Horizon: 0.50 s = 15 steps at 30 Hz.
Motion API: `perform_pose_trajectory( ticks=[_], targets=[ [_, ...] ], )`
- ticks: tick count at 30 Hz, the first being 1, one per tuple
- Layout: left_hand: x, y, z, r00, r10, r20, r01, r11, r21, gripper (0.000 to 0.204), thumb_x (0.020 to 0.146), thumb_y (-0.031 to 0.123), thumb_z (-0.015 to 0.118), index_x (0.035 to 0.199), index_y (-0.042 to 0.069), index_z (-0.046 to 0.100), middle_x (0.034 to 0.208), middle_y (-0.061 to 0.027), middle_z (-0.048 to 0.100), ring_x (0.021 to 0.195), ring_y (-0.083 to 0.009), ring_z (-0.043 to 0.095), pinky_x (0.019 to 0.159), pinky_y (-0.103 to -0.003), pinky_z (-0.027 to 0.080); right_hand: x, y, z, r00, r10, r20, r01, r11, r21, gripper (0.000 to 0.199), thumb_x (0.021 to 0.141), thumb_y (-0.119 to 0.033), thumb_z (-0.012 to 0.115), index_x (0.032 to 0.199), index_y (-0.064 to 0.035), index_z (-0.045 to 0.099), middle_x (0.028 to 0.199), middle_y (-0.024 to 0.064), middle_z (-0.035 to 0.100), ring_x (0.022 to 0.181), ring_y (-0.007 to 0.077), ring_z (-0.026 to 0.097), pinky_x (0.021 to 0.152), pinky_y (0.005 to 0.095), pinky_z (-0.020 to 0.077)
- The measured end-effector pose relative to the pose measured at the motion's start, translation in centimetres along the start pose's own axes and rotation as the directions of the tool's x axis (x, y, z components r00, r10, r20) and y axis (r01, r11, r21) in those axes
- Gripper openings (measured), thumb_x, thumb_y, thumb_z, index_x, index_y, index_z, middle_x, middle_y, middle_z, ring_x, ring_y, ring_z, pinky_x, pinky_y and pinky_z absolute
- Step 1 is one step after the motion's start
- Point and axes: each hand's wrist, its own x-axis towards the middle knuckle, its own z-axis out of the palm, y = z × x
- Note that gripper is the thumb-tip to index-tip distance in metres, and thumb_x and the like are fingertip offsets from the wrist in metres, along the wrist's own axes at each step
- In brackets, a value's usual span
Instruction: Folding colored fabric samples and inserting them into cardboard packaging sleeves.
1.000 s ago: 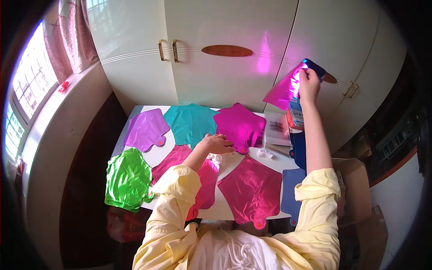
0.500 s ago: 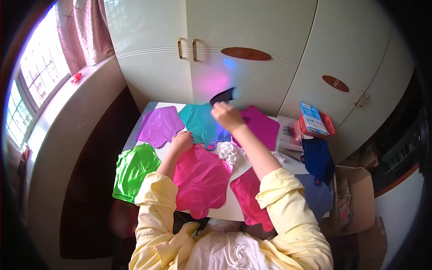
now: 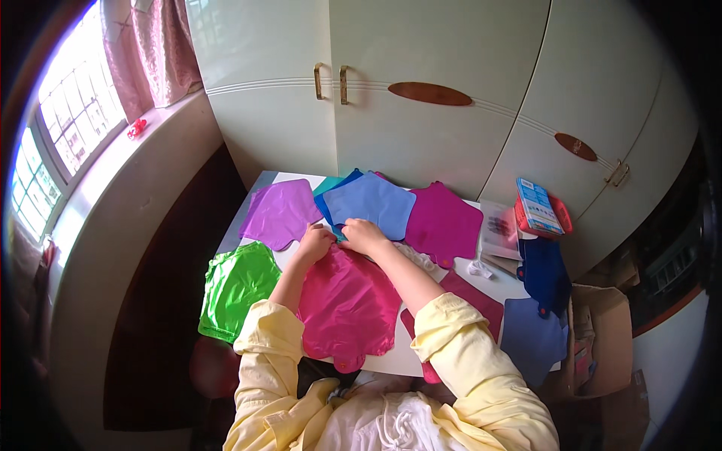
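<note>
Flat foil balloons lie spread on a small white table point(image 3: 391, 362). My left hand point(image 3: 314, 242) and my right hand point(image 3: 362, 234) rest side by side at the near edge of a blue balloon point(image 3: 370, 205), fingers curled on its neck. That blue one lies over a teal balloon point(image 3: 326, 185). Just below my hands sits a bright pink balloon point(image 3: 347, 307). A purple balloon point(image 3: 280, 213) lies to the left, a magenta one point(image 3: 444, 222) to the right, a green one point(image 3: 236, 286) at the near left.
White cabinet doors point(image 3: 421, 90) stand behind the table. At the right are a red basket holding a blue box point(image 3: 540, 207), dark blue balloons point(image 3: 543, 272), a lighter blue one point(image 3: 532, 338) and a cardboard box point(image 3: 602, 338). A window sill point(image 3: 113, 180) runs along the left.
My right hand came down from the raised packet at the right and laid a blue balloon over the teal one. My left hand moved up to meet it.
</note>
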Motion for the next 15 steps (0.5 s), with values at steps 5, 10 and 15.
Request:
perform_pose_trajectory(
  ticks=[5,10,15],
  targets=[
    [-0.4,0.2,-0.5,0.999,-0.020,-0.047,0.020,1.000,0.009,0.023,0.078,0.012,0.052,0.089,0.009,0.072,0.105,-0.0137,0.064,0.117,-0.0310,0.048,0.112,-0.044,0.024,0.5,-0.2,-0.2,0.994,-0.080,0.076,0.083,0.996,-0.040,0.017,0.070,-0.019,0.067,0.078,-0.0037,0.066,0.092,0.0126,0.062,0.089,0.0293,0.063,0.079,0.0398,0.0520],
    [-1.1,3.0,-1.8,0.993,-0.061,-0.106,0.048,0.992,-0.119,0.024,0.078,0.005,0.048,0.093,-0.001,0.067,0.103,-0.0212,0.061,0.103,-0.0362,0.054,0.101,-0.042,0.036,0.3,0.5,0.8,0.992,-0.118,0.044,0.122,0.987,-0.109,0.013,0.073,-0.014,0.060,0.078,-0.0038,0.067,0.087,0.0123,0.063,0.086,0.0297,0.063,0.078,0.0400,0.0525],
    [-1.7,3.5,-2.8,0.992,-0.055,-0.116,0.042,0.994,-0.105,0.027,0.077,0.010,0.050,0.095,0.000,0.067,0.104,-0.0220,0.061,0.109,-0.0354,0.052,0.094,-0.041,0.042,0.4,0.5,2.0,0.994,-0.086,-0.067,0.078,0.990,-0.115,0.015,0.076,-0.012,0.054,0.074,-0.0055,0.067,0.083,0.0111,0.064,0.083,0.0296,0.064,0.076,0.0409,0.0526]
  ],
)
